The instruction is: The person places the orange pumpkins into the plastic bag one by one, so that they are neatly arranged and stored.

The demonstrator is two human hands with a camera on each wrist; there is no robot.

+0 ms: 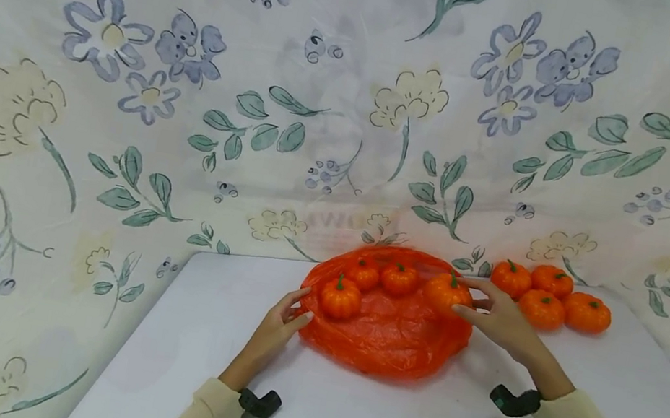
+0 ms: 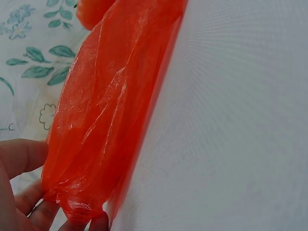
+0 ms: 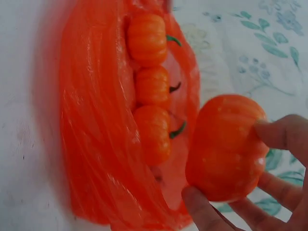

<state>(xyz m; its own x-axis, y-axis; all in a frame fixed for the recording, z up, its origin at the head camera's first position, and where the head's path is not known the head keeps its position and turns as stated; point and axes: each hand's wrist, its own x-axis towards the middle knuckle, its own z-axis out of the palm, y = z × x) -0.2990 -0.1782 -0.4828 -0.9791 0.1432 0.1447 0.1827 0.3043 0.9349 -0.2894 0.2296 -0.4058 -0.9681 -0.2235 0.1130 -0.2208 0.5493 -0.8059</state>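
Observation:
A red plastic bag [image 1: 385,352] lies spread on the table with its mouth open. Inside it sit three small orange toy pumpkins, one at the front left [image 1: 340,299] and two behind. My right hand [image 1: 504,323] holds another pumpkin [image 3: 226,149] between thumb and fingers, over the bag's right side. In the right wrist view its fingertips [image 3: 197,199] press against the pumpkin's skin. My left hand [image 1: 277,324] grips the bag's left edge; the left wrist view has its thumb [image 2: 24,156] and fingers round the gathered film [image 2: 82,207].
Several more orange pumpkins [image 1: 541,310] stand grouped on the white table [image 1: 210,335] at the back right, beyond my right hand. A flower-printed cloth [image 1: 295,129] hangs behind the table. A dark wrist camera [image 1: 515,402] sits on my right wrist.

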